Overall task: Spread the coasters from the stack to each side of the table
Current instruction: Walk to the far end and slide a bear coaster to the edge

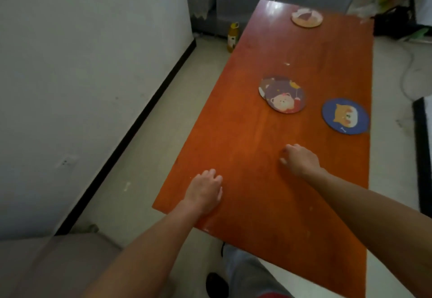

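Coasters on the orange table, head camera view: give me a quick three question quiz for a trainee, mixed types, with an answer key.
1. True or false: the blue dog coaster lies near the table's right edge.
2. Multiple choice: where is the pale coaster? A) at the far end of the table B) under the left hand C) on the floor
3. Short answer: is either the left or right hand holding a coaster?

Key:
1. True.
2. A.
3. No; both hands are empty over bare table, and the small stack of overlapping bear coasters lies untouched mid-table.
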